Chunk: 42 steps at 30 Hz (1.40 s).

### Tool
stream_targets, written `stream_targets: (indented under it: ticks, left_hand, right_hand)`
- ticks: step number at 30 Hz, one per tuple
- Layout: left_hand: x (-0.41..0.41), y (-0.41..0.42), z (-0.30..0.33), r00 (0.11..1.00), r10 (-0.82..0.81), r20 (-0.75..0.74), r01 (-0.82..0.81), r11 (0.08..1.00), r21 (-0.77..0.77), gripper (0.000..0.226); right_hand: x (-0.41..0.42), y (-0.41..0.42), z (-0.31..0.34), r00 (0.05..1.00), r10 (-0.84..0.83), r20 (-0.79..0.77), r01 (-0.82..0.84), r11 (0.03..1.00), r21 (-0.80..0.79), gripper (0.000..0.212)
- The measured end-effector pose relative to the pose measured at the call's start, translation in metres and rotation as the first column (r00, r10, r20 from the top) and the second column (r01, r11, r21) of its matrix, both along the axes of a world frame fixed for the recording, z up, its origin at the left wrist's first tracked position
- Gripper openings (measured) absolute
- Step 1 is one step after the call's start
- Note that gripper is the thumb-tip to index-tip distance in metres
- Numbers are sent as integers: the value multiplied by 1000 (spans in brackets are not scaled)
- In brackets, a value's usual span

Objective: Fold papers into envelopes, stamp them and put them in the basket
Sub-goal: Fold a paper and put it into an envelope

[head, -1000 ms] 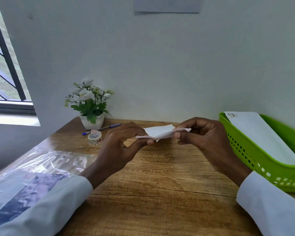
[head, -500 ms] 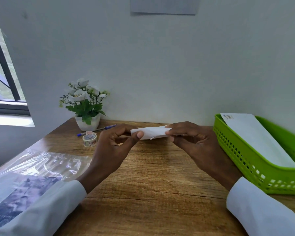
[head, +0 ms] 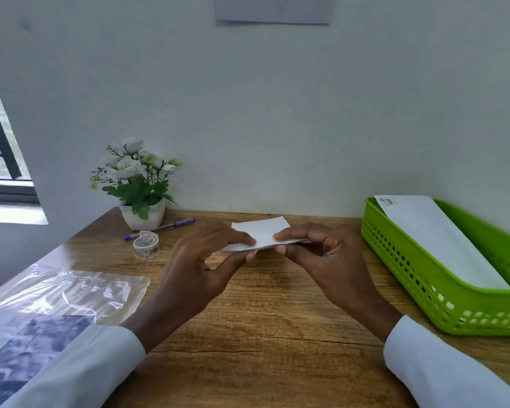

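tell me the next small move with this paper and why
Probably press the fold flat and crease it. Both the left hand and right hand pinch the small white paper above the table, part folded; it carries no visible stamp, and the tape roll lies untouched.

The basket (head: 424,278) runs off the right edge, hiding its far end.

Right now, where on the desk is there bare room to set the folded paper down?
Bare wood lies near the front edge of the desk, between the two sleeves, and behind the paper up to the wall. The left side is crowded: plastic bag, tape, pen, plant. The basket fills the right.
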State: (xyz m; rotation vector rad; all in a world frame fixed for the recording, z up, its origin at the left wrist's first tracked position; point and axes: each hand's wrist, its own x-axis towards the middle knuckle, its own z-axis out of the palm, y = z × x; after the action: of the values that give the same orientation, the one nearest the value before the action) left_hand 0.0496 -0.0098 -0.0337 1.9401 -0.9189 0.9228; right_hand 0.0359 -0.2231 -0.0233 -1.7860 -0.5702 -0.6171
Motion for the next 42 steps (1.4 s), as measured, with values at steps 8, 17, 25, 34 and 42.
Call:
stream_targets:
  ticks: [8, 17, 25, 34, 42]
  left_hand:
    - [-1, 0, 0, 999, 39, 25, -41, 995, 90, 14]
    - [-4, 0, 2, 994, 46, 100, -58, 991, 122, 15]
    - [-3, 0, 2, 988, 71, 141, -94, 981, 167, 12]
    - [-1, 4, 7, 995, 40, 90, -40, 999, 3, 14]
    - [0, 14, 17, 986, 165, -14, -163, 960, -226, 6]
  right_hand:
    - [1, 4, -8, 913, -251, 320, 365, 853, -372, 14]
    - [-9, 20, -14, 698, -172, 695, 620, 630, -467, 21]
    - [-2, 14, -16, 718, -151, 679, 601, 625, -497, 22]
    - [9, -4, -6, 699, -257, 668, 628, 667, -401, 15]
    - [21, -35, 8, 724, -417, 549, 617, 748, -245, 10]
